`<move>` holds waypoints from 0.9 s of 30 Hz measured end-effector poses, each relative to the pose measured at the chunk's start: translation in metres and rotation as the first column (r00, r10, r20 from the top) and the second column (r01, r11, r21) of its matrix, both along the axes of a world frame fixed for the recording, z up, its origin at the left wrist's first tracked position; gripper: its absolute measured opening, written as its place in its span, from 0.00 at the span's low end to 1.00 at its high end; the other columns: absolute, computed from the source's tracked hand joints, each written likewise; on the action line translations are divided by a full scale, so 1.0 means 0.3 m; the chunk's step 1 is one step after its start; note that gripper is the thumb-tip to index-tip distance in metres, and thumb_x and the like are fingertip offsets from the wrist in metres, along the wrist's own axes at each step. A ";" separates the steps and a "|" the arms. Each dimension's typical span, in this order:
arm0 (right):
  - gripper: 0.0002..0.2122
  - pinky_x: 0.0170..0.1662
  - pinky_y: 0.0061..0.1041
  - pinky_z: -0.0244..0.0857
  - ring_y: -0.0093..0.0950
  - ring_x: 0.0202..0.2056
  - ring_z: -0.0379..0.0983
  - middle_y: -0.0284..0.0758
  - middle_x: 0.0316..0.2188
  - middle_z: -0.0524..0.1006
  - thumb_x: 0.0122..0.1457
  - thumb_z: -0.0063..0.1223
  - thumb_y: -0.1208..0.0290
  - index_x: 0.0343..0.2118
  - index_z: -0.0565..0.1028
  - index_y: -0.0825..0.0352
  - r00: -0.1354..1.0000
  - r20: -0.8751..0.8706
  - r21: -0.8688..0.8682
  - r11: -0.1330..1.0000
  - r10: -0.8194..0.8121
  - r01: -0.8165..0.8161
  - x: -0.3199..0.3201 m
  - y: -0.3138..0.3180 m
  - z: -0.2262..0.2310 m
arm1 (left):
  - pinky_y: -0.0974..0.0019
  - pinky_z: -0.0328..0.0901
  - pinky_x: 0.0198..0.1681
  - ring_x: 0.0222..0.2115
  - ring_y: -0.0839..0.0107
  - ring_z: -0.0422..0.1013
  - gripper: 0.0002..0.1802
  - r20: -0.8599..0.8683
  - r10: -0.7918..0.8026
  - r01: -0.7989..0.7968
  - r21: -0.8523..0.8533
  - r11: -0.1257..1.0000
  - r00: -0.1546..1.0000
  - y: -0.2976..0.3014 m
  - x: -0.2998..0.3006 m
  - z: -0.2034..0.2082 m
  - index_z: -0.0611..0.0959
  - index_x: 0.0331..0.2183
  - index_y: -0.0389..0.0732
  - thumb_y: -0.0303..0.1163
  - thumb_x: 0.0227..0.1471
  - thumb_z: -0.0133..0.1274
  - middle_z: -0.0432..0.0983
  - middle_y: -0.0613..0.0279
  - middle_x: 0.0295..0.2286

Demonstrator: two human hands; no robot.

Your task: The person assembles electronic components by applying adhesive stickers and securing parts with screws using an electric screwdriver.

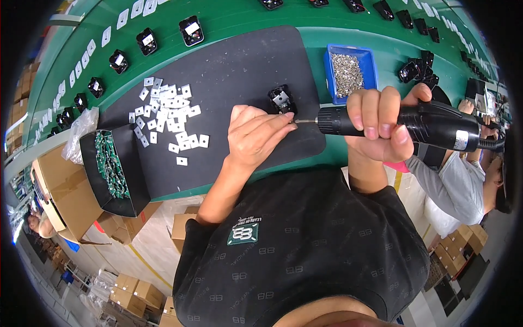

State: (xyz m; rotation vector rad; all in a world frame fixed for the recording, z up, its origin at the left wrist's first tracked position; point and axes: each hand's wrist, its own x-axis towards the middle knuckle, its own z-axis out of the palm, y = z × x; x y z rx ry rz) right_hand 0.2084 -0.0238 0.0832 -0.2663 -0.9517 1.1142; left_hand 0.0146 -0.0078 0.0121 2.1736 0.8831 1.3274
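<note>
My right hand (376, 117) is wrapped round a black electric screwdriver (444, 126), which lies roughly level with its bit toward the left. At the bit's tip, the fingers of my left hand (251, 133) are pinched together. Whatever they hold is too small to make out. Just beyond those fingertips, a small black plastic housing (282, 97) with a pale metal plate inside rests on the dark grey mat (239, 60); my left fingers partly cover its near end. Many loose white square plates (173, 111) with a hole in each lie scattered on the mat's left half.
A blue tray (375, 68) of small screws stands right of the mat. Black housings (192, 31) line the green bench behind, with more heaped (418, 70) at the right. At the left sits a black box (136, 169) of green circuit boards. A co-worker's grey sleeve (449, 185) shows at right.
</note>
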 end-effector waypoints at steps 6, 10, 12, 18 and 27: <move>0.28 0.31 0.26 0.61 0.21 0.22 0.63 0.27 0.21 0.63 0.54 0.48 0.72 0.58 0.53 0.50 0.998 -0.057 0.023 0.999 0.034 -0.033 -0.012 -0.004 0.013 | 0.70 0.57 0.30 0.21 0.74 0.68 0.12 0.113 -0.028 0.031 -0.022 0.999 0.993 -0.009 0.005 0.005 0.84 0.26 0.41 0.31 0.33 0.66 0.77 0.69 0.21; 0.24 0.31 0.21 0.57 0.18 0.24 0.62 0.25 0.22 0.65 0.54 0.49 0.73 0.55 0.61 0.54 0.994 -0.054 0.048 0.994 0.097 -0.094 -0.015 0.001 0.032 | 0.70 0.58 0.29 0.21 0.73 0.69 0.12 0.169 -0.025 0.035 -0.057 0.998 0.985 -0.023 0.013 -0.005 0.83 0.26 0.40 0.31 0.33 0.65 0.78 0.68 0.21; 0.24 0.31 0.20 0.57 0.18 0.24 0.62 0.25 0.22 0.65 0.53 0.49 0.73 0.54 0.61 0.54 0.993 -0.059 0.046 0.994 0.103 -0.100 -0.017 0.000 0.034 | 0.69 0.58 0.29 0.21 0.72 0.70 0.12 0.205 -0.015 0.034 -0.092 0.995 0.979 -0.027 0.016 -0.010 0.83 0.26 0.40 0.30 0.34 0.65 0.78 0.67 0.22; 0.27 0.31 0.24 0.60 0.21 0.24 0.64 0.26 0.23 0.65 0.55 0.48 0.71 0.58 0.55 0.48 0.990 -0.093 0.091 0.991 0.104 -0.096 -0.004 0.000 0.016 | 0.70 0.58 0.29 0.21 0.72 0.71 0.11 0.221 -0.027 0.047 -0.085 0.995 0.975 -0.025 0.025 -0.003 0.83 0.26 0.39 0.30 0.35 0.64 0.79 0.67 0.22; 0.27 0.28 0.22 0.63 0.19 0.20 0.65 0.23 0.20 0.66 0.53 0.49 0.72 0.55 0.56 0.47 0.977 0.068 0.209 0.954 0.204 -0.214 0.027 0.048 0.026 | 0.69 0.58 0.28 0.20 0.71 0.69 0.08 0.197 -0.067 0.086 -0.089 0.992 0.978 -0.032 0.053 -0.023 0.83 0.26 0.40 0.32 0.40 0.62 0.76 0.67 0.19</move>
